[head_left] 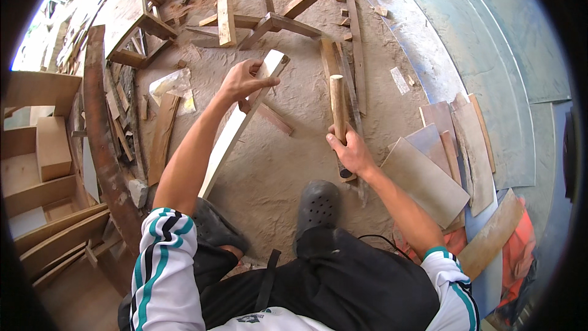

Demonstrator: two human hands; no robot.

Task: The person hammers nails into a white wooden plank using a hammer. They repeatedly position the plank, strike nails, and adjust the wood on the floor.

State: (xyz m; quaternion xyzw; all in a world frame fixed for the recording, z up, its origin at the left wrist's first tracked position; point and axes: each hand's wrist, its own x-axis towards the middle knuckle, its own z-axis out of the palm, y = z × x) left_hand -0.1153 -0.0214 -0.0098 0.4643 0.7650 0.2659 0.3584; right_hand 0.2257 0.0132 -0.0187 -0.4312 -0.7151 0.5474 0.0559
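1. Head view: a long pale board (240,121) is held near its far end by the left hand (244,79), fingers wrapped round its edge; board runs diagonally from the upper centre down twd the left knee.
2. A round wooden handle (337,105) is gripped at its lower part by the right hand (350,152), fingers closed round it; handle is upright, just right of the board, not touching it.
3. Dark clogs (317,203) are seen on the dusty floor (288,159) below both hands.
4. Wood offcuts (269,23) are scattered beyond; flat boards (429,178) are stacked at right, near the right forearm.
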